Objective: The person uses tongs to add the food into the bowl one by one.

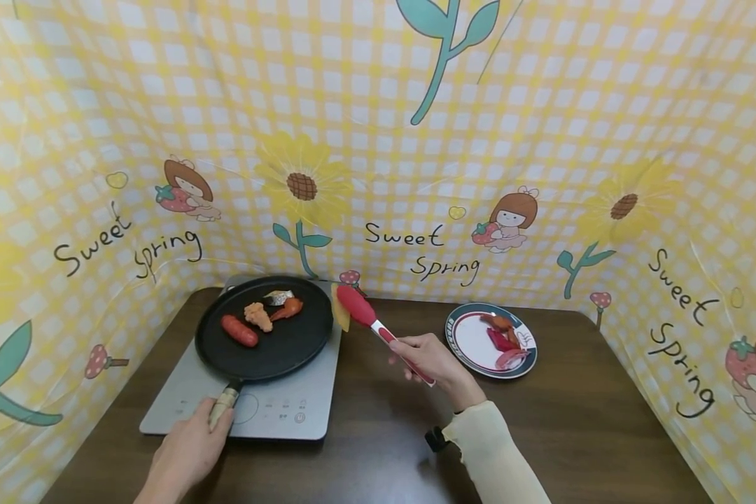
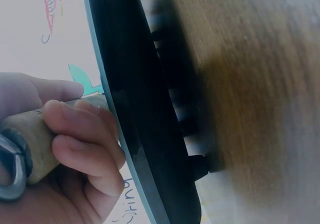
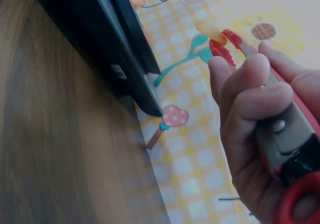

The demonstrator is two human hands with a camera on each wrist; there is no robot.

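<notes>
My left hand [image 1: 185,444] grips the wooden handle [image 1: 225,404] of a flat black frying pan [image 1: 277,360]; its fingers curl round the handle in the left wrist view. In the pan lie a red sausage [image 1: 239,330], a fried chicken piece [image 1: 258,316], an orange-brown piece [image 1: 288,309] and a silvery piece [image 1: 278,297]. My right hand [image 1: 431,360] holds red-tipped tongs [image 1: 355,306]. Between the tongs' tips, a thin yellow piece [image 3: 210,32] is pinched, just off the pan's right rim in the head view.
The pan is over a silver induction cooker [image 1: 283,423] on the dark wood table [image 1: 378,448]. To the right, a plate [image 1: 469,350] with a dark patterned rim bears several reddish food pieces [image 1: 502,339]. A yellow checked cloth [image 1: 378,175] walls the back and sides.
</notes>
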